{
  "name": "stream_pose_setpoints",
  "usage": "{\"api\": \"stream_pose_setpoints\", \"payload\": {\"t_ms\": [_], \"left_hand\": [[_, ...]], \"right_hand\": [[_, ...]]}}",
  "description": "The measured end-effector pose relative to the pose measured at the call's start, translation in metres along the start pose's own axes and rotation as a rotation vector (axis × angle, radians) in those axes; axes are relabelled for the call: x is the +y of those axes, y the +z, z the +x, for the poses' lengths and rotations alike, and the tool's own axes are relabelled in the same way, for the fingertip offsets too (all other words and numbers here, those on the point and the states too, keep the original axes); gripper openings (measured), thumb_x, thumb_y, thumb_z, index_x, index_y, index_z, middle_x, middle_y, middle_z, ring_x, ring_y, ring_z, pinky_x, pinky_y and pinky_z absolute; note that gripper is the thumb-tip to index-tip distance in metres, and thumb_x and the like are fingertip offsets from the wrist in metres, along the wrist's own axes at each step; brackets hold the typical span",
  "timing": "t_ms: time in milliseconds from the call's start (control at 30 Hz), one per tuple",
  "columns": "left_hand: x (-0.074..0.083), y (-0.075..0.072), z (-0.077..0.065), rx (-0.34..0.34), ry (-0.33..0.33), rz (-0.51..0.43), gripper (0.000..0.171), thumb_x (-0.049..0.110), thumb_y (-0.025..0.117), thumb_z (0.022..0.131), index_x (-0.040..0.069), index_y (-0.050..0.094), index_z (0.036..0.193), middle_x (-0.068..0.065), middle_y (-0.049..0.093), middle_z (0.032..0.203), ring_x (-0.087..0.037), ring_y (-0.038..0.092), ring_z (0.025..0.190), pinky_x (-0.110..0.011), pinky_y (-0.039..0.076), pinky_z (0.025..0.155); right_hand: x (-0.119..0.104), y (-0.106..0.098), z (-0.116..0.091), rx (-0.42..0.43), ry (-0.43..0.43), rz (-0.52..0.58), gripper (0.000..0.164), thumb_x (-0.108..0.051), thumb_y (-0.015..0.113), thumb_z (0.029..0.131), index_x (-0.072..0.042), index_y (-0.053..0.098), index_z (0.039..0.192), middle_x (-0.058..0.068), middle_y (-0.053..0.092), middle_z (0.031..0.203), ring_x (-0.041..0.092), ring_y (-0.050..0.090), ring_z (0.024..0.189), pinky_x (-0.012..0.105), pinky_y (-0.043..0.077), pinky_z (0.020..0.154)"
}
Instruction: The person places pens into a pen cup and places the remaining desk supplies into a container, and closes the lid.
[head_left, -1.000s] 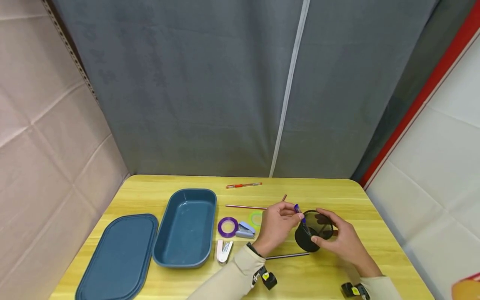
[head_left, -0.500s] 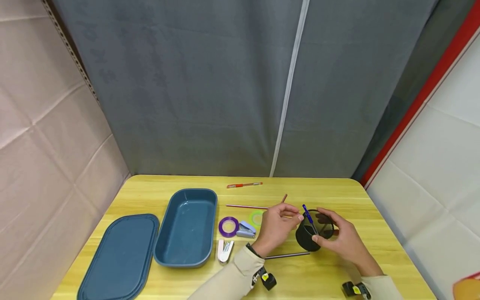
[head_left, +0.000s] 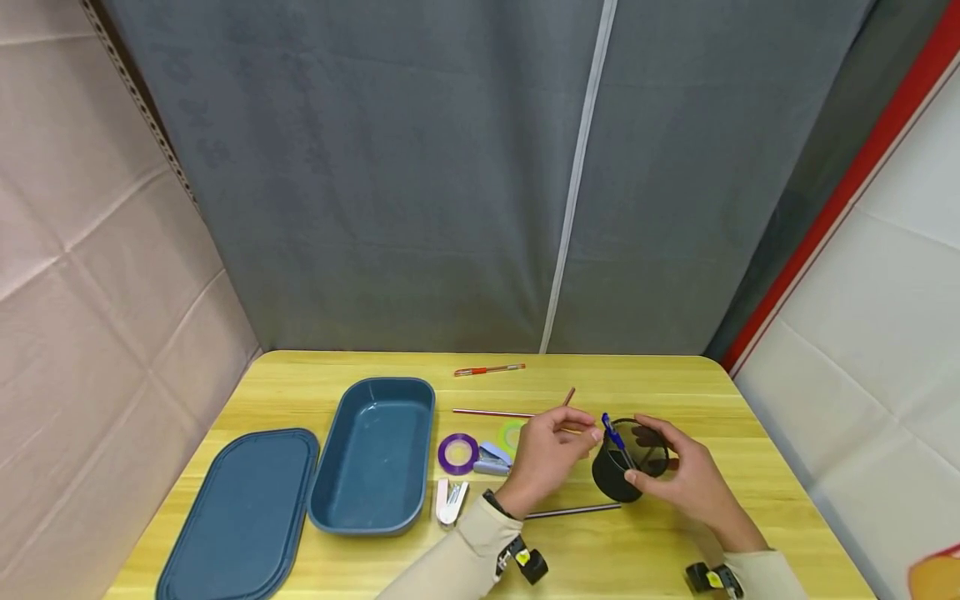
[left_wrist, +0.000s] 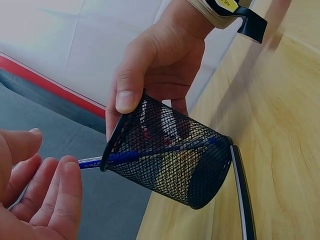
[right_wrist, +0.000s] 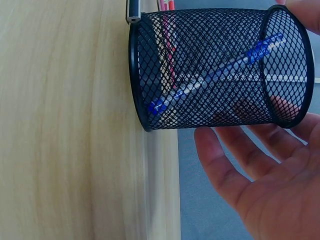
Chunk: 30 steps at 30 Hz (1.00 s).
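Observation:
A black mesh pen holder (head_left: pixel 617 479) stands at the right of the table, seen side-on in the left wrist view. My right hand (head_left: pixel 693 479) grips it near the rim, with the thumb on the near side and the fingers round the other. Inside leans a blue pen (head_left: pixel 617 437), its upper end sticking out past the rim; through the mesh it runs down to the base (right_wrist: pixel 220 75). Just left of the rim is my left hand (head_left: pixel 555 454), fingers loosely bent, fingertips right at the pen's end in the left wrist view. A dark pencil (head_left: pixel 576 511) lies by the holder's base.
A blue box (head_left: pixel 371 458) and its lid (head_left: pixel 238 512) lie on the left. Between box and hands are purple tape (head_left: pixel 458 454), green tape (head_left: pixel 512 435), a blue stapler (head_left: pixel 492 459) and a small white stapler-like object (head_left: pixel 450 502). Farther back lie a red pen (head_left: pixel 489 370) and a reddish pencil (head_left: pixel 491 412).
One second ago my left hand pinched the pen at the holder's rim. It has let go and drawn slightly left; the pen now leans inside. The right hand keeps its grip on the holder.

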<state>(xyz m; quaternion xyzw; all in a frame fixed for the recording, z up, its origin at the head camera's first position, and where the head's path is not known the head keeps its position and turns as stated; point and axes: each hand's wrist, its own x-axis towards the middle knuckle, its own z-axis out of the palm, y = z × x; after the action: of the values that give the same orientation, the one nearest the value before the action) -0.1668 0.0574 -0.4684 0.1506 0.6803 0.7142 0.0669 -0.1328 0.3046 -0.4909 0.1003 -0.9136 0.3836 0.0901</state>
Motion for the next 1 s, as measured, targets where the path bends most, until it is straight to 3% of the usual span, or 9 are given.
{"api": "stream_pose_setpoints", "payload": {"t_ms": [167, 333, 533, 733, 1000], "left_hand": [[-0.002, -0.007, -0.002, -0.009, 0.024, 0.017, 0.021, 0.023, 0.080, 0.096, 0.012, 0.078, 0.114, -0.003, 0.078, 0.105, -0.016, 0.078, 0.090, -0.023, 0.063, 0.076], [-0.005, -0.015, -0.006, -0.012, 0.035, 0.084, 0.022, 0.026, 0.080, 0.097, 0.014, 0.078, 0.116, -0.001, 0.078, 0.106, -0.005, 0.072, 0.090, -0.021, 0.061, 0.078], [-0.010, -0.024, -0.014, -0.038, 0.001, 0.127, 0.022, 0.029, 0.080, 0.096, 0.020, 0.077, 0.116, 0.006, 0.077, 0.106, -0.004, 0.070, 0.093, -0.022, 0.059, 0.082], [-0.015, -0.034, -0.024, -0.049, -0.039, 0.131, 0.019, 0.024, 0.081, 0.095, 0.017, 0.078, 0.113, 0.002, 0.077, 0.105, -0.007, 0.071, 0.092, -0.023, 0.059, 0.081], [-0.018, -0.045, -0.035, -0.089, -0.097, 0.155, 0.020, 0.025, 0.082, 0.094, 0.018, 0.078, 0.112, 0.001, 0.077, 0.108, -0.007, 0.070, 0.094, -0.023, 0.059, 0.086]], "right_hand": [[0.000, 0.000, 0.000, 0.002, 0.000, -0.013, 0.079, -0.031, 0.092, 0.083, -0.017, 0.056, 0.151, 0.012, 0.068, 0.140, 0.022, 0.067, 0.114, 0.027, 0.060, 0.077], [0.000, -0.001, 0.000, -0.002, -0.004, -0.015, 0.078, -0.032, 0.091, 0.084, -0.021, 0.055, 0.152, 0.013, 0.067, 0.141, 0.025, 0.067, 0.114, 0.028, 0.060, 0.076], [0.002, 0.001, 0.000, -0.001, -0.002, -0.022, 0.078, -0.033, 0.091, 0.084, -0.019, 0.055, 0.152, 0.014, 0.067, 0.141, 0.027, 0.067, 0.115, 0.028, 0.060, 0.077], [0.002, 0.001, 0.001, -0.004, -0.006, -0.021, 0.079, -0.033, 0.091, 0.084, -0.019, 0.055, 0.152, 0.014, 0.066, 0.143, 0.031, 0.067, 0.117, 0.029, 0.060, 0.076], [-0.001, -0.002, -0.001, -0.011, 0.000, -0.017, 0.079, -0.032, 0.092, 0.083, -0.022, 0.055, 0.152, 0.013, 0.065, 0.144, 0.021, 0.066, 0.115, 0.029, 0.060, 0.077]]}}
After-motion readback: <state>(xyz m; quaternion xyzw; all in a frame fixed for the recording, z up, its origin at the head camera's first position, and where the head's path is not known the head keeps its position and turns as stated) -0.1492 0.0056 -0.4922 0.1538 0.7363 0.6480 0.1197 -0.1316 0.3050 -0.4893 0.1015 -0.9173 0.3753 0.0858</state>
